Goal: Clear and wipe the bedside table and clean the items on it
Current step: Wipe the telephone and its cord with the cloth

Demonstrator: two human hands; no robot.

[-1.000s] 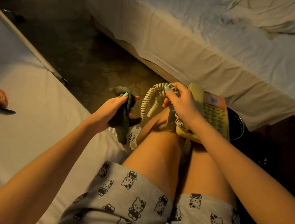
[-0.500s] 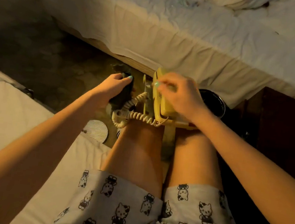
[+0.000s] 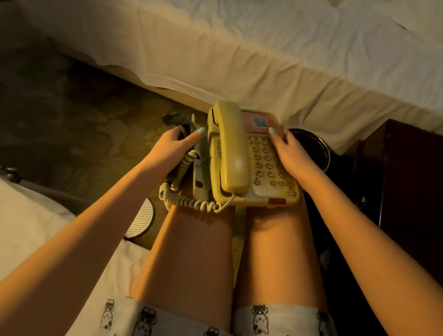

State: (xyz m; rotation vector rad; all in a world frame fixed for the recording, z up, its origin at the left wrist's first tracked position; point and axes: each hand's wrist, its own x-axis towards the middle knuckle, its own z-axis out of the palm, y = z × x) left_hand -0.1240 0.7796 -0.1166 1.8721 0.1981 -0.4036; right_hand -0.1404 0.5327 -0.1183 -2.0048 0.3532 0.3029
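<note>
A yellowish corded telephone lies flat on my knees, keypad up, handset in its cradle on the left. Its coiled cord loops over my left thigh. My right hand rests on the keypad's right side, fingers curled over the phone's edge. My left hand grips a dark cloth against the phone's left side. The dark wooden bedside table stands at the right, its top mostly out of view.
A bed with a cream sheet runs across the far side. I sit on another bed at the left. A dark round bowl and a round white ribbed disc lie on the patterned floor.
The phone, tipped on its side half a second ago, now lies flat with the keypad up. My right hand shifted to its right edge, and my left hand with the cloth came to its left side.
</note>
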